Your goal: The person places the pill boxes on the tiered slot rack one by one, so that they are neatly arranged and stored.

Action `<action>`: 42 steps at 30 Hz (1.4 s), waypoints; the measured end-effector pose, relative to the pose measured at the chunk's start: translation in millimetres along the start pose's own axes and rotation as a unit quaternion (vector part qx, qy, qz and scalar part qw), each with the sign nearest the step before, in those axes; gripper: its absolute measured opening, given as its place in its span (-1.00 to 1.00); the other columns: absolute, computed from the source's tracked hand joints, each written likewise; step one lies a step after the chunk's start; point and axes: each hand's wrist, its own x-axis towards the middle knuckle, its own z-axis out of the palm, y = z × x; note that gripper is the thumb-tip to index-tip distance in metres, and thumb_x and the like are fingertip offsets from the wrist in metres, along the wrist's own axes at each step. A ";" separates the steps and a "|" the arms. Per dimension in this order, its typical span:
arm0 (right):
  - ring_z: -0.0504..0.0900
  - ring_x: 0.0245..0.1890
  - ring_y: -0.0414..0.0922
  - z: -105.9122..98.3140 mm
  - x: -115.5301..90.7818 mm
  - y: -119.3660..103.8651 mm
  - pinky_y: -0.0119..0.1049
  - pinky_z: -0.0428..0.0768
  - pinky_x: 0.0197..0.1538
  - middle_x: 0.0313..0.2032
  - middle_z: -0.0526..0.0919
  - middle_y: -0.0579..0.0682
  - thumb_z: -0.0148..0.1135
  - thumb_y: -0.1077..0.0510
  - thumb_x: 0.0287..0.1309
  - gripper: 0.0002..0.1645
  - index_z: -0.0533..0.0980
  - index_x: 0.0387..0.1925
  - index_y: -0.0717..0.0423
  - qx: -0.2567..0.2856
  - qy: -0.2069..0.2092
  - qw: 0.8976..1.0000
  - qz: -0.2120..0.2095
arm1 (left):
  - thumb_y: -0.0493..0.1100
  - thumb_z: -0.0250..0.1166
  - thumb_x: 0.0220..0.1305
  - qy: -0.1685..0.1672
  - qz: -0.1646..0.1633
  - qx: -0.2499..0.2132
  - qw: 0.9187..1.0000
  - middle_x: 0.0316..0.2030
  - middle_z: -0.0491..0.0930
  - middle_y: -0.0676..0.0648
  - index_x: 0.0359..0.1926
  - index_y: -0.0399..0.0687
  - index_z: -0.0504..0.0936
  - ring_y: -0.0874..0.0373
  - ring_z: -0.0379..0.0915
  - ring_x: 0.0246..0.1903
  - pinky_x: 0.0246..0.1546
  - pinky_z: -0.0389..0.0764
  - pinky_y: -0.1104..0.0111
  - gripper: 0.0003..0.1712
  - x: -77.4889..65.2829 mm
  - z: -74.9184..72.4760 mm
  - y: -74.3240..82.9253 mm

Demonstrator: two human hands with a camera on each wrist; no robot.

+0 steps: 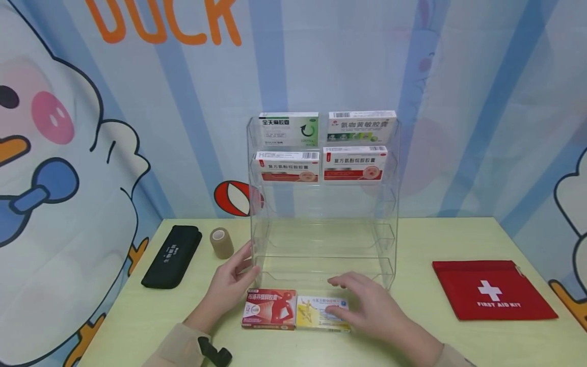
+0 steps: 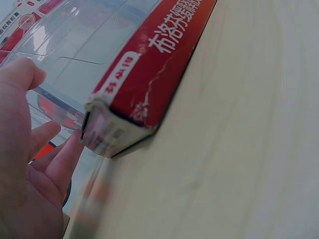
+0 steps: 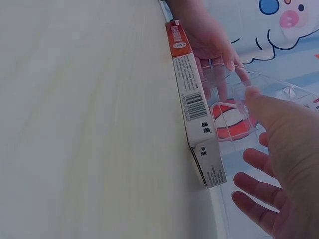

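A clear plastic display rack [image 1: 323,256] with stepped tiers stands on the table. My left hand [image 1: 231,285] holds its lower left side, thumb in front and fingers along the outer side; the left wrist view shows this hand [image 2: 40,149] at the rack's edge too. In front of the rack lie a red medicine box [image 1: 269,309] and, beside it, a white and yellow medicine box [image 1: 316,313]. Over the white and yellow box hovers my right hand [image 1: 367,308], its fingers spread and loosely bent. The right wrist view shows nothing in this hand [image 3: 284,169].
Several medicine boxes stand in the upper tiers, including a green and white one [image 1: 289,129] and a red and white one [image 1: 354,164]. Left of the rack are a black case [image 1: 171,257] and a tan tape roll [image 1: 222,244]. A red first aid pouch [image 1: 492,293] lies right.
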 end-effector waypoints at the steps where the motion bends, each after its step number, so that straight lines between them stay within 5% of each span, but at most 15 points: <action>1: 0.80 0.13 -0.18 0.8 -0.4 0.2 -0.09 0.83 0.23 0.14 0.81 -0.20 0.58 -0.26 0.27 -0.36 0.69 0.24 -0.05 -0.003 0.000 1.000 0.000 | -0.10 0.39 0.58 0.000 0.000 -0.001 1.000 0.65 0.40 -0.05 0.72 0.44 0.25 -0.18 0.51 0.53 0.35 0.72 0.26 -0.15 0.0 -0.1 -0.1; 17: 0.72 0.34 -0.02 7.2 -13.1 -0.9 0.09 0.72 0.42 0.30 0.76 -0.17 0.40 -0.54 0.27 -0.17 0.66 0.34 -0.13 -0.028 -0.065 0.994 0.079 | -0.14 0.38 0.58 -0.001 0.009 -0.006 1.000 0.65 0.40 -0.06 0.72 0.38 0.27 -0.19 0.53 0.51 0.36 0.71 0.24 -0.16 -0.5 0.7 2.7; 42: 0.77 0.15 -0.09 6.9 -14.5 -4.4 -0.01 0.80 0.27 0.10 0.83 -0.18 0.53 -0.44 0.21 -0.29 0.74 0.20 -0.12 -0.046 -0.057 0.996 0.052 | -0.12 0.39 0.58 0.001 0.010 0.005 1.000 0.65 0.40 -0.07 0.73 0.36 0.26 -0.20 0.53 0.52 0.35 0.72 0.24 -0.15 -0.4 0.0 0.2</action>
